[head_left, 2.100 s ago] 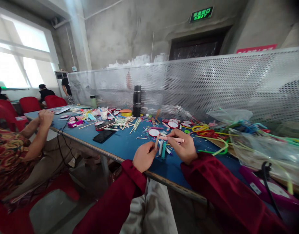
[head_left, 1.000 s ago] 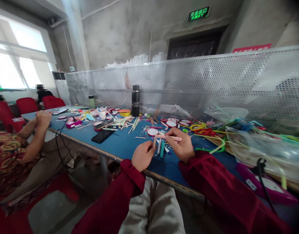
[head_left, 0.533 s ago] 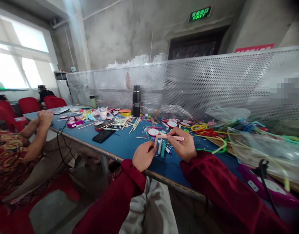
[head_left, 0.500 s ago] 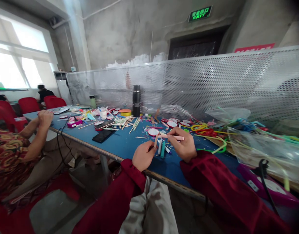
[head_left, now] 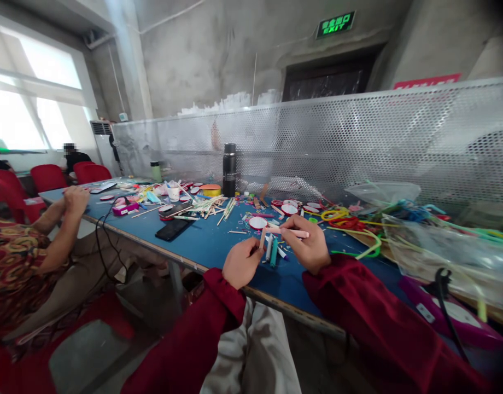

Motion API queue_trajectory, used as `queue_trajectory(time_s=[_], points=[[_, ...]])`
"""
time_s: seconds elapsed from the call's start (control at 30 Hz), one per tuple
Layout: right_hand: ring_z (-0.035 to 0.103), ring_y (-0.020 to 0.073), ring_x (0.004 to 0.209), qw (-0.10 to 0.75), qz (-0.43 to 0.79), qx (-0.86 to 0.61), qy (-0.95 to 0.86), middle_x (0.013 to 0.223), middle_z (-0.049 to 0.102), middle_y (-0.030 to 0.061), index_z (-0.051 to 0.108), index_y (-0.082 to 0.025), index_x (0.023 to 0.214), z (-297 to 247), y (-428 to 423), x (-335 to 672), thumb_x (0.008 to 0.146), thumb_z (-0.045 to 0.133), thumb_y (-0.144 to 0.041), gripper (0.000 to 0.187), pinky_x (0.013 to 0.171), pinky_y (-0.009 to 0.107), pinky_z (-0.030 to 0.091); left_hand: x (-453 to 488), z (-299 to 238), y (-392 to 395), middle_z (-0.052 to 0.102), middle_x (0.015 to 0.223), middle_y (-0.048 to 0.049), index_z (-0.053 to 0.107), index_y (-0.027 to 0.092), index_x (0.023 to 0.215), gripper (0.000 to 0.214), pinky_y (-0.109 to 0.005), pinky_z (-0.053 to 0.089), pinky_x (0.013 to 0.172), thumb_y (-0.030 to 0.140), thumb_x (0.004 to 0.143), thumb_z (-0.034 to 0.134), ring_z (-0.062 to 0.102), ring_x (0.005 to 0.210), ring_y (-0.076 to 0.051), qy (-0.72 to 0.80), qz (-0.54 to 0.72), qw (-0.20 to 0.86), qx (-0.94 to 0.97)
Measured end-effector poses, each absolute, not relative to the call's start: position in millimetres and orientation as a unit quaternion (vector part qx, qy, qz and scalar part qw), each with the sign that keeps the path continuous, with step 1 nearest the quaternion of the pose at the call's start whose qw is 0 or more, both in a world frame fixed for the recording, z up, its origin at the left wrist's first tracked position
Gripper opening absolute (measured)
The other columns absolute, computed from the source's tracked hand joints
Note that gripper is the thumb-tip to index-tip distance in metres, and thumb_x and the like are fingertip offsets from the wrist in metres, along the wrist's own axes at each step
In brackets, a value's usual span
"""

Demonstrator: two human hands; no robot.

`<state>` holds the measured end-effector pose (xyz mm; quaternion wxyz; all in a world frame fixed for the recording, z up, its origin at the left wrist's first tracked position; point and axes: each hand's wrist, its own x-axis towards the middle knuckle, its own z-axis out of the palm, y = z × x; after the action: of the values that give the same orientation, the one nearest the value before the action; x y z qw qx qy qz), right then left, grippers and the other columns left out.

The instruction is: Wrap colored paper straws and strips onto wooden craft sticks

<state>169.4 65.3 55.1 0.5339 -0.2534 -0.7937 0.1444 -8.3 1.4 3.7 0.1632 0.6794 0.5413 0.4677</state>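
My left hand (head_left: 242, 261) pinches a short flat wooden stick (head_left: 262, 238), which stands nearly upright above the blue table (head_left: 202, 244). In my right hand (head_left: 308, 241) is a pale pink marker (head_left: 297, 233), held like a pen. Its left end points at the top of the stick; whether they touch I cannot tell. Just beneath and between my hands lie a grey marker (head_left: 268, 249), a teal marker (head_left: 273, 254) and one with a purple end (head_left: 283, 253). A white round disc with a red rim (head_left: 258, 222) rests right behind the stick.
A black thermos (head_left: 229, 171) stands at the back, with bundled sticks (head_left: 210, 205) and a dark phone (head_left: 173, 229) to the left. Tangled coloured strips (head_left: 341, 215) and a clear plastic bag (head_left: 436, 246) lie to the right. Another person's hands (head_left: 76, 201) are at far left.
The marker in my right hand has shifted very slightly left toward the stick. My left hand and the stick look still.
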Motion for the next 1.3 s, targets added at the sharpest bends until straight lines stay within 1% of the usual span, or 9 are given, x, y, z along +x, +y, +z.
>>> queue_trajectory(time_s=[0.2,0.37,0.83,1.0,1.17,1.3], points=[[0.051,0.0162,0.058,0.545,0.136,-0.266,-0.784,0.061,0.06,-0.0005,0.061,-0.022,0.071,55.7,65.8,169.5,0.087,0.06,-0.031,0.019,0.056,0.031,0.038,-8.3,4.2,1.1,0.067,0.074,0.0001,0.066,0.021,0.084,0.022,-0.025,0.038,0.063,0.031,0.097,0.052,0.057,0.069,-0.016,0.536,0.475,0.165,0.678],[0.051,0.0157,0.059,0.538,0.138,-0.258,-0.79,0.063,0.06,-0.001,0.062,-0.022,0.073,54.4,66.9,170.0,0.088,0.06,-0.031,0.017,0.057,0.03,0.039,-8.5,4.0,1.5,0.067,0.075,-0.0001,0.066,0.021,0.084,0.021,-0.025,0.038,0.064,0.031,0.097,0.052,0.058,0.071,-0.017,0.534,0.476,0.166,0.679],[0.049,0.0148,0.056,0.543,0.126,-0.267,-0.786,0.06,0.059,-0.0016,0.06,-0.022,0.07,54.6,67.2,170.2,0.085,0.059,-0.029,0.017,0.054,0.029,0.036,-9.1,3.0,1.4,0.064,0.072,0.0007,0.064,0.021,0.085,0.019,-0.025,0.037,0.063,0.03,0.096,0.052,0.056,0.069,-0.016,0.529,0.483,0.172,0.676],[0.049,0.0146,0.055,0.543,0.129,-0.264,-0.787,0.059,0.058,-0.002,0.061,-0.022,0.071,54.5,66.8,170.1,0.085,0.058,-0.028,0.016,0.054,0.029,0.037,-9.3,1.6,2.5,0.064,0.073,0.0007,0.064,0.021,0.084,0.017,-0.025,0.037,0.064,0.028,0.095,0.053,0.057,0.07,-0.016,0.527,0.487,0.171,0.676],[0.051,0.0152,0.057,0.544,0.125,-0.272,-0.784,0.061,0.06,-0.0013,0.062,-0.022,0.071,55.7,66.4,169.4,0.086,0.059,-0.03,0.017,0.055,0.029,0.036,-9.1,1.1,2.7,0.066,0.076,-0.0001,0.065,0.021,0.086,0.019,-0.025,0.038,0.066,0.03,0.097,0.051,0.058,0.073,-0.016,0.532,0.48,0.169,0.676],[0.051,0.0151,0.057,0.544,0.121,-0.271,-0.785,0.061,0.06,-0.0012,0.061,-0.021,0.071,56.0,66.5,169.3,0.086,0.059,-0.029,0.017,0.055,0.029,0.037,-8.7,2.2,1.8,0.065,0.074,0.0002,0.064,0.021,0.085,0.021,-0.025,0.038,0.065,0.031,0.097,0.051,0.057,0.071,-0.016,0.535,0.477,0.168,0.677]])
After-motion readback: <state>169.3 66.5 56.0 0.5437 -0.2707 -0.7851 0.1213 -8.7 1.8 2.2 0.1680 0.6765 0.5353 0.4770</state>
